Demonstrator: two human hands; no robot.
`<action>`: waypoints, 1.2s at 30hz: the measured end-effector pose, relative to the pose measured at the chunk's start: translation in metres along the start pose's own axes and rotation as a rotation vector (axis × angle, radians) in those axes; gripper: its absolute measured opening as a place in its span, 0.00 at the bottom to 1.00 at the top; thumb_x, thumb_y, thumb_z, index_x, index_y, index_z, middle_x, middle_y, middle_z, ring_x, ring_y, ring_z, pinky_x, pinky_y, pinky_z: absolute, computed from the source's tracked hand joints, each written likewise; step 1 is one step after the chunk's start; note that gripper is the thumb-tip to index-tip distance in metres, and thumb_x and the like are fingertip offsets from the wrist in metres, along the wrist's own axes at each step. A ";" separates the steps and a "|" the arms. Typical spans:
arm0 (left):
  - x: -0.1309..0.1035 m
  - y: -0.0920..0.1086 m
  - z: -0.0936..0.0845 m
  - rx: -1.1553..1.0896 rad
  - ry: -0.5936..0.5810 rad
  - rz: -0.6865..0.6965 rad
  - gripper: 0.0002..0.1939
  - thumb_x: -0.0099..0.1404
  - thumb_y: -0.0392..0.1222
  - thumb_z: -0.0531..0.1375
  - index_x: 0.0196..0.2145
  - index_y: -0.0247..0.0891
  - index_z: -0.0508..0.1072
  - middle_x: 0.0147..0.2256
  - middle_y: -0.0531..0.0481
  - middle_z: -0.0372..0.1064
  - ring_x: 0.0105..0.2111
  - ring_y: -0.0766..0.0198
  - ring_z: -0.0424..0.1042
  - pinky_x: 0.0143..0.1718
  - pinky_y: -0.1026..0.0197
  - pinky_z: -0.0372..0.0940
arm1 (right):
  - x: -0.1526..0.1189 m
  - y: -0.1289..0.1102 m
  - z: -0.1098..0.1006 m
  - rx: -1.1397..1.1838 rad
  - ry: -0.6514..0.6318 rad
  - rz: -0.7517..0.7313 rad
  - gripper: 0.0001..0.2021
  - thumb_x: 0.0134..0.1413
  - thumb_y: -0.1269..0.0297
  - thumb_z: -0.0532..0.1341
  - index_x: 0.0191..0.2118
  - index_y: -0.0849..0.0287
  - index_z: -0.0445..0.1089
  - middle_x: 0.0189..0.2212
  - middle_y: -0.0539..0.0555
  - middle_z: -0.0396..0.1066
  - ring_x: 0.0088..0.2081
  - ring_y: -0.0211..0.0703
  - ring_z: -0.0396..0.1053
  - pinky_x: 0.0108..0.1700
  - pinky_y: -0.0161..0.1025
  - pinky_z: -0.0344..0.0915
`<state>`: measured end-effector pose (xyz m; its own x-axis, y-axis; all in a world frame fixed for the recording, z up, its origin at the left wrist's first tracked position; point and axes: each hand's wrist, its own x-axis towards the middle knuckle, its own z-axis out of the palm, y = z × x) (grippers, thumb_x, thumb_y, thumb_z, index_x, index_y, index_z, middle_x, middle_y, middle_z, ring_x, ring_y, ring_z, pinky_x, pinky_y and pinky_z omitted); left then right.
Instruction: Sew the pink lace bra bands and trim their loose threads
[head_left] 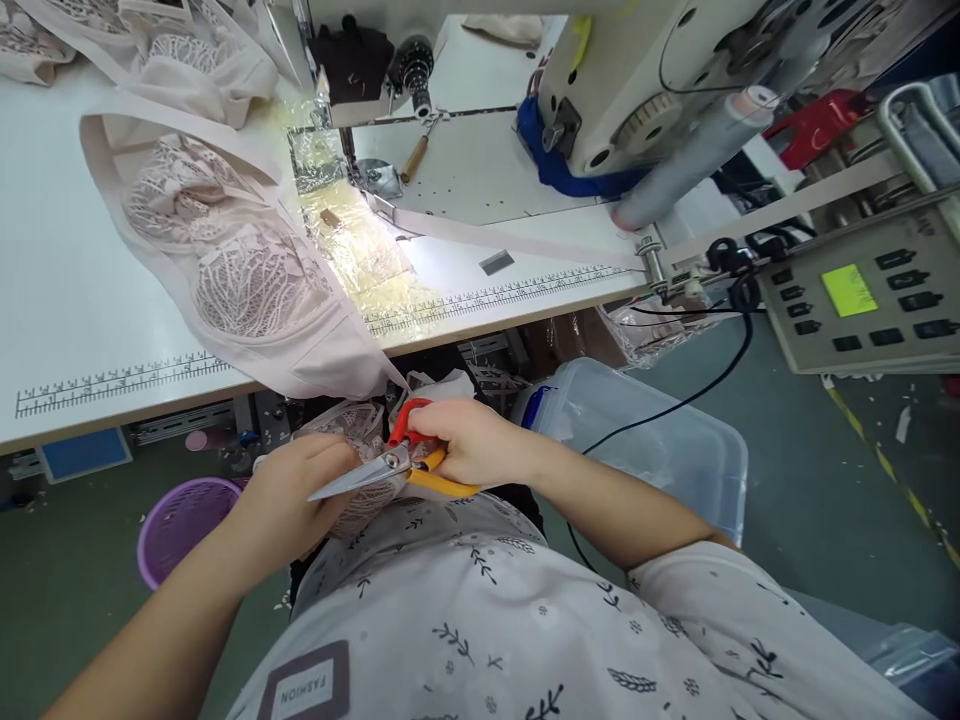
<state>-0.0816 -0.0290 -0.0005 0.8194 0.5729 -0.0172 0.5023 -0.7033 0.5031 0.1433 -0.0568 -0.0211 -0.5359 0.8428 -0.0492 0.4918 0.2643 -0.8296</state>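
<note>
Two hands (292,495), one scissors (375,472), one purple basket (176,520), one clear tub (660,450), one sewing machine (660,70)

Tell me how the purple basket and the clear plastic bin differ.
The purple basket is round, with perforated walls, and stands left of the person, under the table's edge. The clear plastic bin is boxy, see-through, closed with a lid, and sits to the right, past the right hand that holds the scissors. The bin looks larger. Both stand on the floor.

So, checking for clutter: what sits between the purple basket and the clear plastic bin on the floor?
In the head view, between purple basket and plastic bin are both hands, snips and lace piece.
</note>
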 end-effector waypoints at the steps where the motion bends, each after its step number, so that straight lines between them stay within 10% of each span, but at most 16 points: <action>1: 0.001 -0.001 0.000 -0.005 -0.013 -0.016 0.13 0.65 0.37 0.48 0.23 0.38 0.64 0.21 0.53 0.62 0.23 0.66 0.62 0.24 0.65 0.57 | 0.001 0.000 0.000 0.006 -0.007 0.002 0.09 0.39 0.78 0.59 0.23 0.59 0.58 0.24 0.47 0.65 0.25 0.34 0.60 0.27 0.30 0.53; 20: 0.022 -0.005 -0.012 -0.067 -0.298 -0.252 0.13 0.60 0.42 0.50 0.19 0.39 0.63 0.21 0.54 0.62 0.23 0.65 0.65 0.23 0.65 0.57 | 0.016 -0.002 -0.001 -0.029 -0.022 0.029 0.04 0.44 0.75 0.60 0.26 0.61 0.65 0.28 0.50 0.70 0.28 0.36 0.65 0.28 0.31 0.56; 26: 0.023 -0.007 -0.013 -0.151 -0.245 -0.123 0.14 0.65 0.46 0.49 0.39 0.39 0.70 0.39 0.47 0.68 0.36 0.61 0.70 0.32 0.62 0.63 | 0.015 -0.003 -0.002 -0.008 -0.024 0.039 0.06 0.41 0.77 0.60 0.23 0.61 0.63 0.25 0.48 0.69 0.27 0.35 0.65 0.27 0.31 0.57; 36: 0.020 0.011 -0.012 -0.374 -0.211 -0.257 0.07 0.60 0.41 0.53 0.28 0.39 0.69 0.30 0.53 0.68 0.29 0.65 0.68 0.28 0.65 0.62 | 0.004 -0.015 -0.004 0.112 -0.027 0.055 0.09 0.37 0.79 0.60 0.28 0.60 0.65 0.27 0.47 0.70 0.26 0.33 0.64 0.25 0.29 0.57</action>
<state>-0.0635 -0.0202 0.0150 0.7399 0.5826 -0.3364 0.5933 -0.3293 0.7346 0.1360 -0.0556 -0.0064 -0.5289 0.8415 -0.1100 0.4418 0.1624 -0.8823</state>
